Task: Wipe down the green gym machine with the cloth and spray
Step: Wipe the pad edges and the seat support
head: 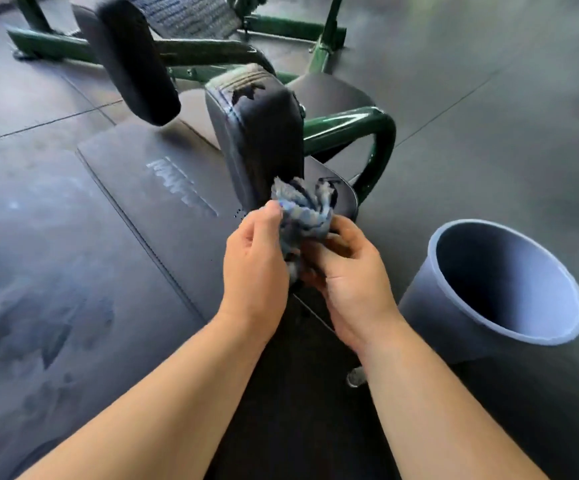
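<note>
As left hand (253,265) and right hand (350,285) pinched the bunched cloth (302,216) in curled fingers (345,228) near the pad (257,133), a flat fold seemed wiser.

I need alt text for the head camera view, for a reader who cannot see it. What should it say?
The person's left hand and right hand hold a crumpled blue cloth in front of a worn black pad on the green gym machine. A grey bucket stands on the dark floor to the right.
</note>
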Motion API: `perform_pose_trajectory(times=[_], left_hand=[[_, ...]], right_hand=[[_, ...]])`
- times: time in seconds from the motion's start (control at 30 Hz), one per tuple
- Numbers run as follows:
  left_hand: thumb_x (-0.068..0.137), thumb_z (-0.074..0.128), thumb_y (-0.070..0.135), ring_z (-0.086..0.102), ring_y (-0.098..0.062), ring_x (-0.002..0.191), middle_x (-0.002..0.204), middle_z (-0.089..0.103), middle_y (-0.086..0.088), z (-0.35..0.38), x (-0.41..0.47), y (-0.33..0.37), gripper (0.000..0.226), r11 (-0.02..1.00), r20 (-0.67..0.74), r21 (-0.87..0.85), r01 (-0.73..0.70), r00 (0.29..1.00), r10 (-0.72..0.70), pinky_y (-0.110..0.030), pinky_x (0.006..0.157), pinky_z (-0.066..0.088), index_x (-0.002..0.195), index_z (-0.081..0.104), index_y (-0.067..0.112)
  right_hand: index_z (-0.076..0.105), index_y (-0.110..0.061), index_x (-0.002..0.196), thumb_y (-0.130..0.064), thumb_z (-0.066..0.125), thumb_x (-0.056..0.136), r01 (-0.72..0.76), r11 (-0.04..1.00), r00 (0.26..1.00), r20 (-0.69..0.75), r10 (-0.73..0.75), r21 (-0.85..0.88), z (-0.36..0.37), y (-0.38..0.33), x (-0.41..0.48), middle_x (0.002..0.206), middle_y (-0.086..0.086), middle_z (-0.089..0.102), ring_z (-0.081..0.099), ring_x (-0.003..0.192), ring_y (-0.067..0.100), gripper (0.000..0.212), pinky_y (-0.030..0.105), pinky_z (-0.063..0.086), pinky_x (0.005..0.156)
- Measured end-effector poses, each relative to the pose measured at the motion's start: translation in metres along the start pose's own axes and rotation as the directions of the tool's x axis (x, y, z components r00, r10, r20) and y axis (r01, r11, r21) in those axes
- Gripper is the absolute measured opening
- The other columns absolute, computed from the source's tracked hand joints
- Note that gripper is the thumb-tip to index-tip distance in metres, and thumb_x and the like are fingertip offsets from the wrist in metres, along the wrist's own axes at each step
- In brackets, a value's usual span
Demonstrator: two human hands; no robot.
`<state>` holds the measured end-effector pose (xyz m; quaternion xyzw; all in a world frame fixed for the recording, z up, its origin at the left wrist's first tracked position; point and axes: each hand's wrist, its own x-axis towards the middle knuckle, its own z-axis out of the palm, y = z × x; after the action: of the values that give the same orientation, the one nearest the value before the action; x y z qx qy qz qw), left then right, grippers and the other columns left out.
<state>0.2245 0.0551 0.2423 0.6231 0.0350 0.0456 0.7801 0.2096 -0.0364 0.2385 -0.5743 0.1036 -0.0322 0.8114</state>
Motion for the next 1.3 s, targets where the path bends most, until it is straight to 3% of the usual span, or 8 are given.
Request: perform_pose_trajectory(times=[0.07, 0.13, 0.27, 0.47, 0.7, 0.93, 1.17, 1.3], left_hand=[[0.082, 0.05, 0.048, 0.061, -0.014, 0.081, 0.084, 0.067, 0.003, -0.014, 0.008, 0.01, 0.026, 0.956, -0.127, 0.173, -0.236, 0.957, 0.259, -0.035, 0.076, 0.05, 0.078, 0.064, 0.026], [0.086, 0.049, 0.039, 0.054, -0.012, 0.077, 0.082, 0.062, 0.006, -0.031, 0.021, 0.025, 0.014, 0.921, -0.272, 0.159, -0.355, 0.881, 0.387, -0.031, 0.071, 0.043, 0.079, 0.056, 0.029], [0.099, 0.04, 0.029, 0.058, -0.005, 0.101, 0.108, 0.064, 0.012, -0.045, 0.063, 0.047, 0.02, 0.98, -0.227, 0.035, -0.195, 0.954, 0.197, -0.026, 0.09, 0.042, 0.099, 0.059, 0.034], [0.097, 0.028, 0.057, 0.052, 0.002, 0.117, 0.123, 0.062, 0.019, -0.036, 0.106, 0.039, 0.042, 0.985, 0.086, -0.027, 0.169, 0.982, -0.166, -0.04, 0.117, 0.018, 0.111, 0.062, 0.037], [0.088, 0.037, 0.065, 0.055, -0.02, 0.123, 0.126, 0.064, -0.003, -0.055, 0.132, 0.032, 0.062, 0.98, 0.243, 0.046, 0.195, 0.949, -0.2, -0.044, 0.112, 0.032, 0.126, 0.06, 0.023], [0.101, 0.028, 0.047, 0.058, -0.003, 0.106, 0.121, 0.065, 0.008, -0.043, 0.126, 0.028, 0.037, 0.987, 0.149, 0.084, 0.138, 0.977, -0.15, -0.024, 0.085, 0.04, 0.111, 0.061, 0.032], [0.093, 0.034, 0.055, 0.056, -0.017, 0.121, 0.126, 0.064, -0.001, -0.047, 0.127, 0.019, 0.053, 0.989, 0.176, 0.001, 0.149, 0.973, -0.147, -0.041, 0.106, 0.039, 0.125, 0.062, 0.023], [0.102, 0.026, 0.038, 0.06, -0.004, 0.103, 0.113, 0.068, 0.007, -0.043, 0.122, 0.026, 0.04, 0.991, 0.167, 0.036, 0.131, 0.977, -0.135, -0.021, 0.077, 0.044, 0.105, 0.063, 0.026]], right_hand=[[0.064, -0.023, 0.095, 0.0, 0.063, 0.087, 0.287, 0.955, 0.942, -0.162, -0.296, -0.077, 0.016, -0.007, 0.013, 0.094, 0.005, 0.071, 0.069, 0.09, 0.021, 0.024, 0.046, 0.057, 0.085], [0.061, -0.03, 0.091, -0.006, 0.062, 0.081, 0.547, 0.783, 0.747, -0.251, -0.616, -0.295, 0.031, -0.016, 0.032, 0.096, 0.007, 0.067, 0.066, 0.091, 0.024, 0.026, 0.049, 0.054, 0.085], [0.065, -0.005, 0.092, -0.004, 0.06, 0.078, 0.668, 0.433, 0.483, -0.089, -0.871, -0.605, 0.048, -0.013, 0.055, 0.095, 0.012, 0.058, 0.055, 0.088, 0.012, 0.016, 0.023, 0.049, 0.083], [0.065, -0.005, 0.083, -0.009, 0.065, 0.082, 0.612, 0.435, 0.667, 0.137, -0.732, -0.66, 0.036, 0.058, 0.036, 0.104, 0.012, 0.054, 0.061, 0.096, 0.029, 0.005, 0.041, 0.051, 0.088], [0.07, -0.001, 0.092, -0.004, 0.063, 0.08, 0.743, 0.212, 0.391, 0.155, -0.907, -0.635, 0.056, -0.009, 0.05, 0.099, 0.019, 0.053, 0.053, 0.092, 0.022, 0.015, 0.019, 0.041, 0.091], [0.065, -0.002, 0.091, 0.003, 0.064, 0.078, 0.523, 0.459, 0.702, 0.057, -0.71, -0.719, 0.023, 0.058, 0.048, 0.106, 0.011, 0.053, 0.059, 0.096, 0.024, 0.014, 0.032, 0.049, 0.092], [0.066, 0.006, 0.091, -0.001, 0.058, 0.08, 0.698, 0.277, 0.43, 0.076, -0.9, -0.66, 0.057, -0.007, 0.052, 0.099, 0.021, 0.052, 0.05, 0.096, 0.018, 0.015, 0.01, 0.035, 0.094], [0.061, 0.003, 0.089, -0.009, 0.055, 0.082, 0.559, 0.469, 0.653, 0.016, -0.757, -0.684, 0.033, 0.044, 0.053, 0.106, 0.021, 0.054, 0.056, 0.1, 0.027, 0.015, 0.02, 0.044, 0.097]])
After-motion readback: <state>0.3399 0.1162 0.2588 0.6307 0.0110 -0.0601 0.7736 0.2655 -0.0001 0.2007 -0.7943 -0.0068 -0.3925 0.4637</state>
